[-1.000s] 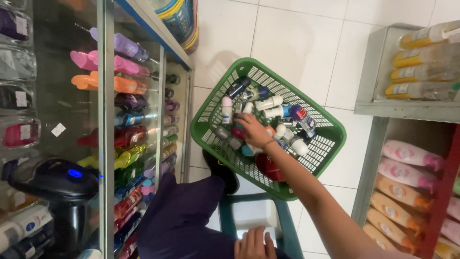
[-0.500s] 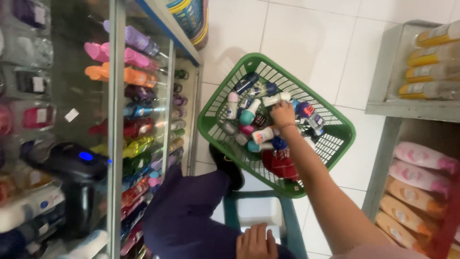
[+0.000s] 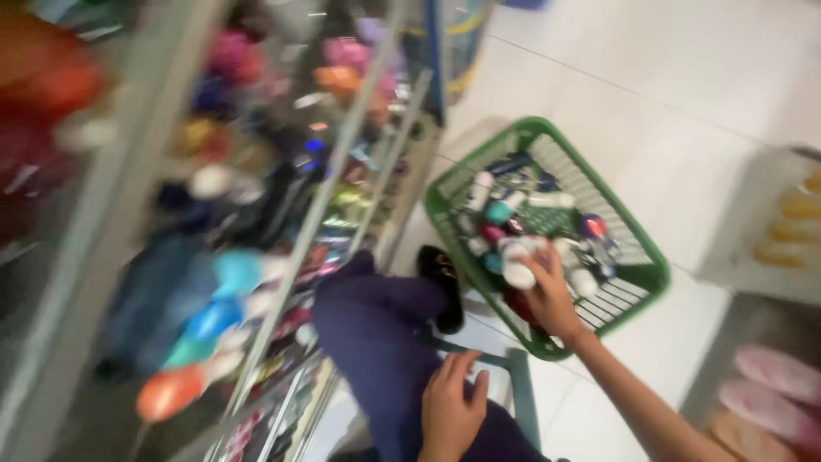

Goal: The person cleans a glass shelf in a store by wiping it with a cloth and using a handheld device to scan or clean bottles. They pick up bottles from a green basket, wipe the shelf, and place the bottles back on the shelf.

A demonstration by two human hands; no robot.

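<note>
Right now the right hand point(image 3: 547, 295) is down in the green basket point(image 3: 637, 282), fingers curled round a small white-capped bottle point(image 3: 517, 267) and pinching it at the near edge of the pile; pic is blurry, so exact finger placement can't be told. That bottle sits among a heap of other small bottles and roll-ons point(image 3: 513, 210), white, teal, pink and dark blue ones, all lying loose inside the basket, w/ a red item point(image 3: 523, 306) partly hidden under the wrist. Basket rests tilted on the white tiled floor point(image 3: 667, 77), its far rim toward the top of the view. Left hand point(image 3: 449, 411) lies flat w/ fingers spread on the person's dark purple trouser leg point(image 3: 376, 334), holding nothing, just beside the frame of a small green stool point(image 3: 517, 393). A black shoe point(image 3: 443, 287) shows between the knee and the basket, touching or nearly touching the basket's near wall; can't say which. To the left stands a glass-fronted shelf unit point(image 3: 333, 171) packed w/ colourful bottles, heavily smeared by motion. To the right, another shelf point(image 3: 770, 257) w/ yellow bottles point(image 3: 795, 231) on top and pink packs point(image 3: 774, 385) lower down, well apart from both hands.
</note>
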